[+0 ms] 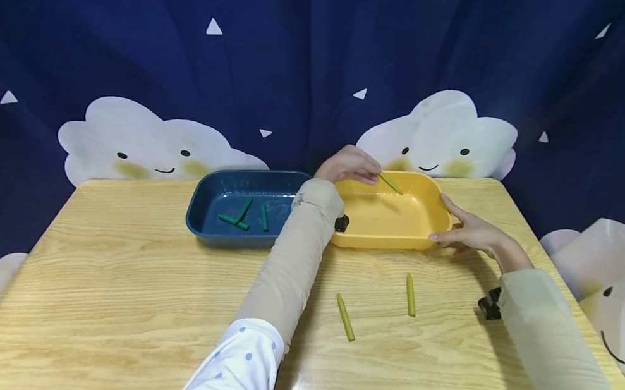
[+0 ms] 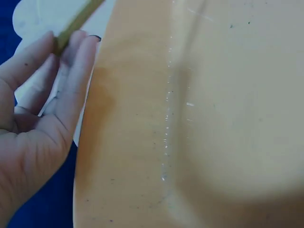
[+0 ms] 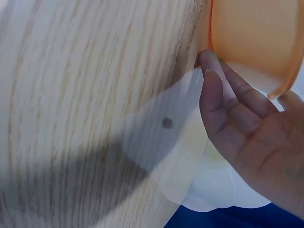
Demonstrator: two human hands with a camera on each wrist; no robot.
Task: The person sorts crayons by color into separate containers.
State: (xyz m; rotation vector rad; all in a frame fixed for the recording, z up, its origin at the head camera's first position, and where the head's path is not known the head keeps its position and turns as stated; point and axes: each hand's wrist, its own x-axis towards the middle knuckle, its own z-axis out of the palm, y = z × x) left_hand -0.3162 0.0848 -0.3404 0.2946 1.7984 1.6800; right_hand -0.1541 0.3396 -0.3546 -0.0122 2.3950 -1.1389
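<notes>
My left hand pinches a yellow-green crayon by one end, above the far left part of a yellow tray. In the left wrist view the crayon sticks out from the fingertips, beside the tray wall. At the tray's right end my right hand holds the rim and outer side, thumb and forefinger spread. Seen from the right wrist, the right hand's fingers lie against the end of the tray. Two more yellow-green crayons, one farther right than the other, lie on the table.
A dark blue tray stands left of the yellow one, with three green crayons visible inside; the left sleeve covers its right end. Both trays stand on a wooden table. Behind hangs a navy curtain with clouds and triangles.
</notes>
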